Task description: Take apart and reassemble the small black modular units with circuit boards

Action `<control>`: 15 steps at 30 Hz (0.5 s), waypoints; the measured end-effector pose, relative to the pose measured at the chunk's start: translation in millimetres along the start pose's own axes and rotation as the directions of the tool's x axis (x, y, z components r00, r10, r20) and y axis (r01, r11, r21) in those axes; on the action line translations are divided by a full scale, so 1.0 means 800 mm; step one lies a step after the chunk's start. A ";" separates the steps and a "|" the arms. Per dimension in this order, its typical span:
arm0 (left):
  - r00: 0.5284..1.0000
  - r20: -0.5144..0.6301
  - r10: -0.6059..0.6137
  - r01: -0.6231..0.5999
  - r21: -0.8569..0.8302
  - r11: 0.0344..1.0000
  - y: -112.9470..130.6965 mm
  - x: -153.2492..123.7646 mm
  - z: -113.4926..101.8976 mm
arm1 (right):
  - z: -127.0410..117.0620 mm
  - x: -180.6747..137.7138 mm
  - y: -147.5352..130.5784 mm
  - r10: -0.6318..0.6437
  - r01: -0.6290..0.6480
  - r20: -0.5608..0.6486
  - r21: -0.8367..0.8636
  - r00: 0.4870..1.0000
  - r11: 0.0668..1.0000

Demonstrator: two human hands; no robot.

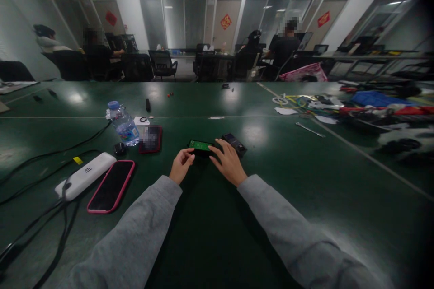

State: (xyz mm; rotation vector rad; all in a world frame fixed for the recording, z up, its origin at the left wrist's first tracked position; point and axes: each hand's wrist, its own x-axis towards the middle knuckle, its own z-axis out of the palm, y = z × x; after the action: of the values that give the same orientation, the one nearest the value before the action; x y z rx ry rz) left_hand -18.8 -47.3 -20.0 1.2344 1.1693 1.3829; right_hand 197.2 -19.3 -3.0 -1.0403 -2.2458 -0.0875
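Observation:
A small dark device with a lit green screen, which looks like a phone [200, 145], is on the green table straight ahead of me. At its lower left corner is my left hand [181, 165], fingers curled and thumb and fingertips closed at the edge. My right hand [228, 162] reaches over the right end of the phone, its fingers spread. One right fingertip lies at the screen's edge; whether it presses is too small to tell. Just behind the right hand sits a dark rectangular box [238, 145], partly covered by the fingers.
To the left are a water bottle [125, 124], a dark red-edged item [155, 139], a white power bank [88, 175], a pink-cased phone [111, 187] and black cables [64, 230]. A wrench-like tool [310, 130] and heaped cables [305, 101] lie right. Several people sit beyond the table.

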 end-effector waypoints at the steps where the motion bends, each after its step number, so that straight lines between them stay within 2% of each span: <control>1: 1.000 -0.002 0.007 -0.007 0.003 1.000 -0.001 0.000 0.000 | 0.006 0.005 -0.007 -0.011 0.010 0.015 0.005 1.000 1.000; 4: 1.000 -0.014 0.013 -0.013 0.001 1.000 -0.002 0.001 -0.001 | 0.024 0.018 -0.018 -0.005 0.004 0.040 0.008 0.999 1.000; 7: 1.000 -0.028 0.004 -0.004 -0.016 1.000 -0.002 0.001 0.000 | 0.037 0.025 -0.015 0.035 -0.036 0.031 0.042 0.999 0.998; 11: 0.999 -0.050 0.001 -0.002 -0.024 1.000 -0.001 0.002 0.002 | 0.045 0.024 -0.005 0.102 -0.100 -0.010 0.111 0.995 0.989; 15: 0.999 -0.053 0.000 -0.001 -0.030 1.000 0.000 0.002 0.003 | 0.048 0.022 -0.001 0.139 -0.139 0.012 0.159 0.990 0.977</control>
State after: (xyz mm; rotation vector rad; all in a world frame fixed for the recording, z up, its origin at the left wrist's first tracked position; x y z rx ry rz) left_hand -16.9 -45.5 -19.9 1.1831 1.1801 1.4362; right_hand 168.2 3.9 -22.7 -1.1064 -2.1349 0.1504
